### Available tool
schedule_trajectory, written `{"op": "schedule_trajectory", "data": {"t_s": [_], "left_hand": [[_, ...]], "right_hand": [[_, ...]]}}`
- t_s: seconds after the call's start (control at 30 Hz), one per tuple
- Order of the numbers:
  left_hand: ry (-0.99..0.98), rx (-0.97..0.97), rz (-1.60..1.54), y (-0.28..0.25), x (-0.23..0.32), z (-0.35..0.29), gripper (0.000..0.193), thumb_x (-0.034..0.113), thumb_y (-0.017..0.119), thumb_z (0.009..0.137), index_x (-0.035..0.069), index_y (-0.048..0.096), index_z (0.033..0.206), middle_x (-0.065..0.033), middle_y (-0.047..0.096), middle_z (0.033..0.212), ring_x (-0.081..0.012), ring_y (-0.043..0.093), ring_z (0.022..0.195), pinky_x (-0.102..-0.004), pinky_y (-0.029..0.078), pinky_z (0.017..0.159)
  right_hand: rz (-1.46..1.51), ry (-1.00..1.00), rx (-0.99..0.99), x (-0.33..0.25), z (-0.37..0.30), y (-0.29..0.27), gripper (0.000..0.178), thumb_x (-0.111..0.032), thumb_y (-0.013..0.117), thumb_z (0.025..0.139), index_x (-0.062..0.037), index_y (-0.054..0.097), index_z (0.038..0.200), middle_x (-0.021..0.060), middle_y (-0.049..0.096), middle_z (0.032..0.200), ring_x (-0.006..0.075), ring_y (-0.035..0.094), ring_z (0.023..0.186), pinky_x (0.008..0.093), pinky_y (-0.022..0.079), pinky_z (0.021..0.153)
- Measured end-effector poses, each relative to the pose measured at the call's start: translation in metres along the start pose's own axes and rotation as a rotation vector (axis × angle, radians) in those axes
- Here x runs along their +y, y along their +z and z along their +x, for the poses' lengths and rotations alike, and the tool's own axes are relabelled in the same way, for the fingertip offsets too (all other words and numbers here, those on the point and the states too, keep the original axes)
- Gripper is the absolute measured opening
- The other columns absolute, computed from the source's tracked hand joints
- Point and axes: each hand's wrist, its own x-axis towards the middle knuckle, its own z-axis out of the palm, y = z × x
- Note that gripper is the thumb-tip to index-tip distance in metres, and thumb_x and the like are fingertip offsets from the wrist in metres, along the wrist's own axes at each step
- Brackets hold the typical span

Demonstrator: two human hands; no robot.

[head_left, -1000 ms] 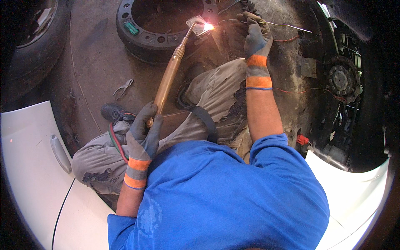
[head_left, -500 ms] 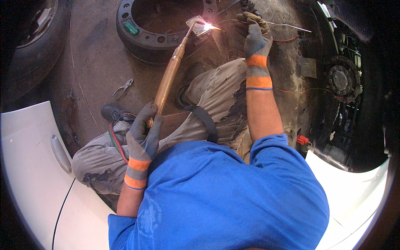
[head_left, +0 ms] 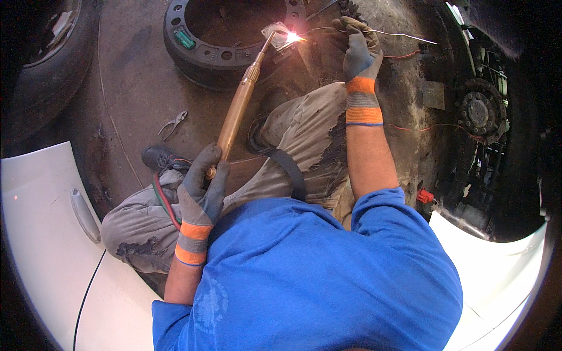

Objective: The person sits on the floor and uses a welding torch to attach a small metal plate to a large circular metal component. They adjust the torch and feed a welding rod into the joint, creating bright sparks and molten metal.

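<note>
Torch slants forward-right; wire runs crosswise.

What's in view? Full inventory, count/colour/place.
Torch: one, brass, upper centre
Flame: one, pink-white, at plate's right edge
Plate: one, silvery, by ring's rim
Rod: one, silvery, upper right
Ring: one, dark grey, top
Green object: one, green, on ring
Pliers: one, silvery, on floor
Tyre: one, black, upper left
Panels: two, white, lower left and right
Hub: one, dark grey, right
Red part: one, red, lower right
Shirt: one, blue, bottom centre
Trousers: one pair, grey, centre
Left grip: one, grey-gloved, on torch
Right grip: one, grey-gloved, on rod
Far right: too dark to itemise fully.
</note>
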Motion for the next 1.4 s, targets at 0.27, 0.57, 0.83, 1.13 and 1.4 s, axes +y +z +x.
{"op": "schedule_trajectory", "data": {"t_s": [0.27, 0.57, 0.83, 1.13, 1.4], "left_hand": [[0.016, 0.002, -0.017, 0.001, 0.002, 0.0, 0.03, 0.007, 0.065, 0.086, 0.0, 0.061, 0.115, -0.0163, 0.062, 0.118, -0.0212, 0.06, 0.109, -0.0307, 0.046, 0.093], [-0.032, -0.003, -0.022, 0.001, 0.0, 0.0, 0.03, 0.008, 0.065, 0.086, 0.0, 0.061, 0.115, -0.0162, 0.062, 0.118, -0.0209, 0.06, 0.109, -0.0306, 0.046, 0.093], [-0.006, 0.009, -0.036, 0.002, -0.002, 0.0, 0.03, 0.007, 0.066, 0.085, 0.001, 0.061, 0.114, -0.0164, 0.062, 0.117, -0.0211, 0.06, 0.108, -0.031, 0.047, 0.093], [0.044, 0.005, -0.01, -0.004, 0.009, -0.003, 0.028, 0.006, 0.065, 0.086, 0.0, 0.061, 0.113, -0.0174, 0.061, 0.118, -0.0224, 0.059, 0.11, -0.0326, 0.046, 0.094], [0.003, 0.005, -0.032, -0.004, 0.008, -0.002, 0.028, 0.005, 0.065, 0.085, -0.001, 0.06, 0.113, -0.0164, 0.062, 0.117, -0.0221, 0.059, 0.109, -0.0317, 0.045, 0.095]], "right_hand": [[0.016, -0.007, -0.015, 0.004, 0.001, -0.004, 0.015, -0.006, 0.056, 0.088, 0.0015, 0.063, 0.1, 0.0108, 0.068, 0.094, 0.0165, 0.066, 0.081, 0.029, 0.055, 0.075], [-0.027, -0.015, -0.002, 0.001, 0.001, -0.003, 0.016, -0.003, 0.054, 0.088, 0.0016, 0.063, 0.1, 0.0104, 0.068, 0.093, 0.0161, 0.066, 0.08, 0.029, 0.055, 0.074], [-0.094, -0.057, 0.002, -0.008, -0.002, 0.006, 0.016, -0.003, 0.052, 0.089, 0.0034, 0.062, 0.099, 0.0119, 0.067, 0.092, 0.0169, 0.066, 0.078, 0.0297, 0.056, 0.073], [0.055, -0.093, 0.117, -0.012, -0.004, 0.011, 0.021, 0.0, 0.047, 0.086, 0.0022, 0.063, 0.098, 0.0111, 0.067, 0.093, 0.0176, 0.066, 0.08, 0.0295, 0.055, 0.075], [-0.018, -0.114, 0.043, 0.005, 0.0, 0.0, 0.023, -0.002, 0.049, 0.088, 0.0024, 0.065, 0.104, 0.0113, 0.068, 0.099, 0.0174, 0.065, 0.088, 0.0302, 0.053, 0.082]]}}
